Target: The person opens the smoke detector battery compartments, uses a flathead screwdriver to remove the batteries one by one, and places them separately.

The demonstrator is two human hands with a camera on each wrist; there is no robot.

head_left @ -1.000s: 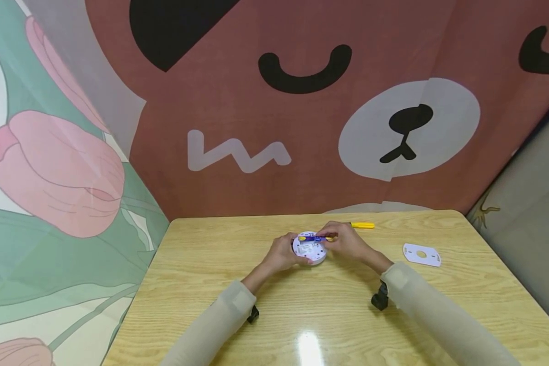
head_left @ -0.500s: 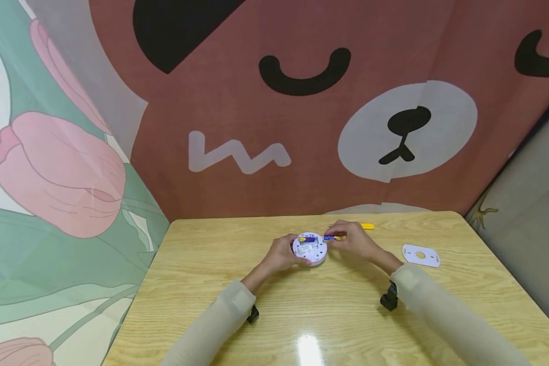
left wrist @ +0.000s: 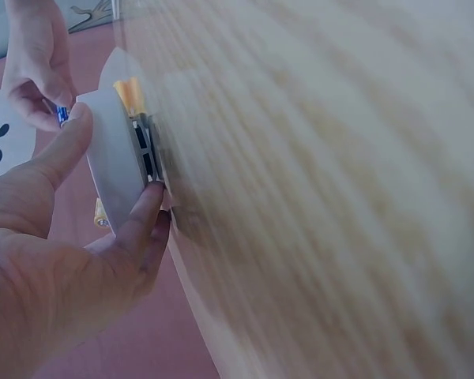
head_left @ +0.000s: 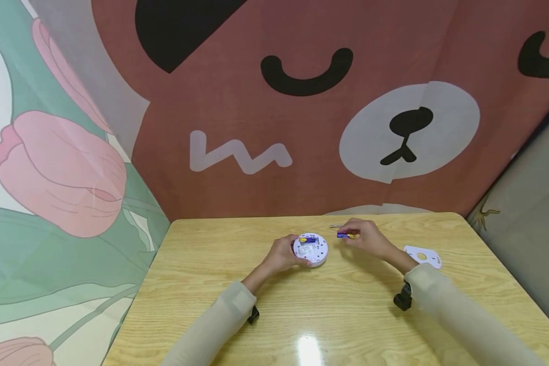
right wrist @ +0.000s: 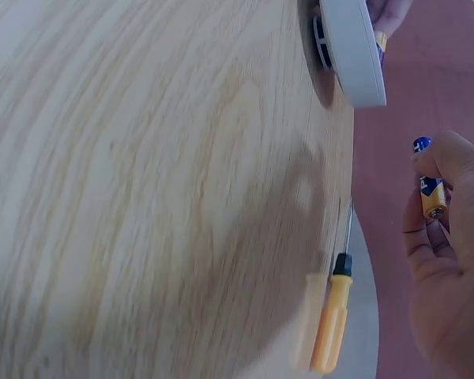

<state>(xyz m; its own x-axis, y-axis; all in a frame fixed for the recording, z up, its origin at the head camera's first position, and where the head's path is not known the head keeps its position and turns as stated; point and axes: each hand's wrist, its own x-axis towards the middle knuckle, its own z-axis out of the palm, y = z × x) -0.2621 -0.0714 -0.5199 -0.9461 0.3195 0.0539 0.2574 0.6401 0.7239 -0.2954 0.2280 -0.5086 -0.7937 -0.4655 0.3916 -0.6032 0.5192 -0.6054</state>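
My left hand (head_left: 281, 254) grips a round white smoke detector (head_left: 310, 255) by its side, tilted so its underside faces up. A blue-and-yellow battery (head_left: 307, 240) lies in the detector's uncovered battery compartment; its yellow end (left wrist: 101, 213) sticks out past the rim in the left wrist view. To the right of the detector, my right hand (head_left: 368, 237) pinches another blue-and-yellow battery (right wrist: 433, 197) between thumb and fingers, above the table. The detector and the held battery are apart.
A screwdriver with a yellow handle (right wrist: 332, 324) lies near the table's far edge, behind my right hand. At the right, a white mounting plate (head_left: 432, 258) with a round hole rests on the wooden table (head_left: 201, 254), partly behind my right forearm. A printed cloth (head_left: 229, 193) hangs behind.
My right hand has moved to the right, away from the detector, carrying the pinched battery with it. It now covers the screwdriver's handle in the head view. The left hand and detector stay put.
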